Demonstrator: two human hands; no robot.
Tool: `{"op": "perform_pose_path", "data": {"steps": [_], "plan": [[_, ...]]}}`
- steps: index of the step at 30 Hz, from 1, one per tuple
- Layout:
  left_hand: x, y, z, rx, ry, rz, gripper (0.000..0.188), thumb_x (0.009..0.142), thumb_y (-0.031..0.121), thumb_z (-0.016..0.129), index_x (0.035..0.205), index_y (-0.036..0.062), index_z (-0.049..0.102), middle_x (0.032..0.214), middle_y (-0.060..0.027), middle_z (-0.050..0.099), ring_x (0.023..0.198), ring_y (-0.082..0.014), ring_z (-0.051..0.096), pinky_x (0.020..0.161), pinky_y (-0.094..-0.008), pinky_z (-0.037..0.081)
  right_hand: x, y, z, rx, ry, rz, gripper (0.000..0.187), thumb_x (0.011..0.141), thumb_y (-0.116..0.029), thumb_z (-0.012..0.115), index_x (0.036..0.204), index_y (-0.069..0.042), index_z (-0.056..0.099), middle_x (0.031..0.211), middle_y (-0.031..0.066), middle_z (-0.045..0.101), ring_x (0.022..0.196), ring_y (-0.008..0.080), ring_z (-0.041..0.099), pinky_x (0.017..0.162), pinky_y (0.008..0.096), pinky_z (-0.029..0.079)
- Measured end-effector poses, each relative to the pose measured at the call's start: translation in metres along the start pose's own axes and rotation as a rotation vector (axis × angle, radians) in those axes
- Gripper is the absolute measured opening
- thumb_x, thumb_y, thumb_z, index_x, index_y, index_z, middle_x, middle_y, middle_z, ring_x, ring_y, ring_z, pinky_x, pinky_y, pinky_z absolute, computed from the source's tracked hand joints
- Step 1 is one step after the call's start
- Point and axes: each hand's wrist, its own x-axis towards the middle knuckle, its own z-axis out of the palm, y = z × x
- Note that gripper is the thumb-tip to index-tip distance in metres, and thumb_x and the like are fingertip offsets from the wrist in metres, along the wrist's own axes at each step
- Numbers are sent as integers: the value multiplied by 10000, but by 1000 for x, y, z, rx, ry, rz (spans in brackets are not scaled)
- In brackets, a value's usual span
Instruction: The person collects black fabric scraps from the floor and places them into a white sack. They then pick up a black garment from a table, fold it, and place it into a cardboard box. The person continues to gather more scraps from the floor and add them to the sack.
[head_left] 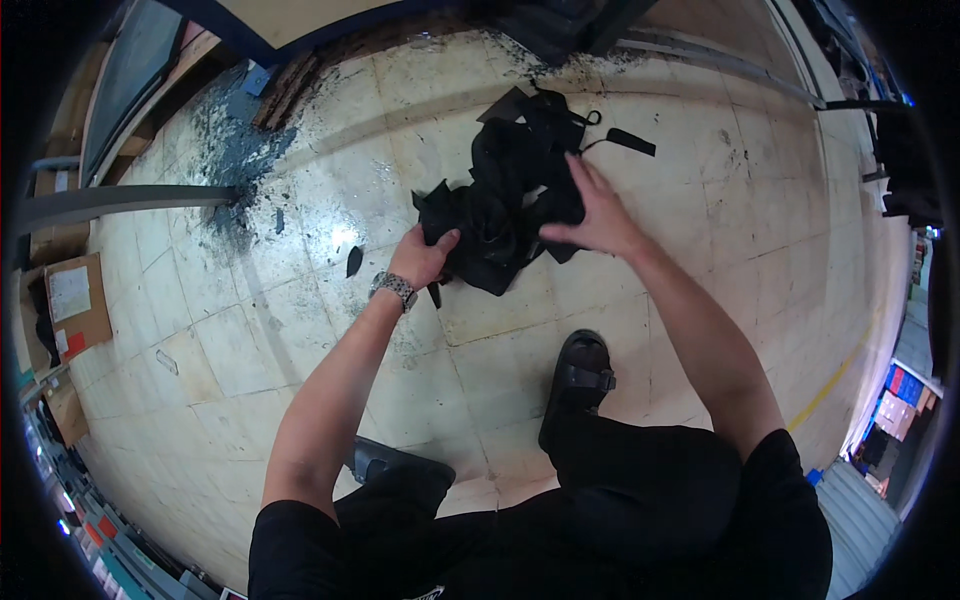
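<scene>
A loose heap of black fabric scraps (497, 195) lies on the tiled floor in front of me. At the heap's left edge is my left hand (420, 258), with a patterned watch (396, 288) on its wrist. Its thumb and fingers close on a piece of the black cloth, and the fingertips are partly hidden. My right hand (600, 215) is at the heap's right side, its fingers and thumb spread apart beside the cloth with nothing gripped. A narrow black strip (631, 142) sticks out beyond the heap at the far right.
Dark flakes and debris (235, 150) cover the far-left floor around a grey metal leg (130, 203). A small black scrap (354, 262) lies left of my hand. Cardboard boxes (85, 300) stand at the left. My sandalled foot (580, 375) is close below the heap.
</scene>
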Motion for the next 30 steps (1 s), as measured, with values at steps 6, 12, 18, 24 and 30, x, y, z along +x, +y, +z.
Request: {"op": "perform_pose_path", "data": {"steps": [6, 12, 18, 24, 30], "plan": [[17, -22, 15, 57, -139, 69, 650, 932, 495, 674, 1253, -56, 546, 1072, -119, 681, 901, -229, 686, 737, -363, 593, 0, -95, 28, -61, -180, 80, 1473, 505, -737, 850, 1610, -262, 1, 1635, 265, 34, 1478, 545, 31, 1037, 828, 156], [6, 22, -5, 274, -387, -136, 1001, 811, 866, 479, 1320, 11, 583, 1154, -142, 672, 1030, -231, 659, 830, -378, 554, 1, -111, 44, -244, -88, 137, 1088, 633, -452, 893, 1535, -263, 315, 1541, 208, 280, 1440, 526, 181, 1005, 823, 254], [-2, 31, -55, 602, -222, 270, 699, 945, 638, 548, 1239, 14, 657, 1088, -190, 709, 985, -239, 687, 864, -332, 532, -11, -71, 36, -252, -12, 67, 873, 665, -238, 876, 1428, -198, 454, 1346, 139, 452, 1332, 421, 369, 979, 651, 419], [-7, 26, -96, 522, -183, 349, 549, 970, 484, 607, 1275, 28, 637, 1116, -187, 716, 1020, -284, 691, 898, -373, 531, -73, -2, 0, -305, 147, 345, 876, 683, -342, 862, 1431, -165, 442, 1293, 193, 465, 1290, 418, 407, 1010, 598, 415], [-22, -2, -96, 388, -239, 248, 406, 1000, 330, 612, 1273, 29, 634, 1055, -167, 724, 1000, -212, 695, 872, -335, 536, -57, 53, 1, -215, 607, 692, 888, 742, -519, 794, 1473, -193, 409, 1408, 227, 414, 1302, 446, 421, 1004, 618, 415]]}}
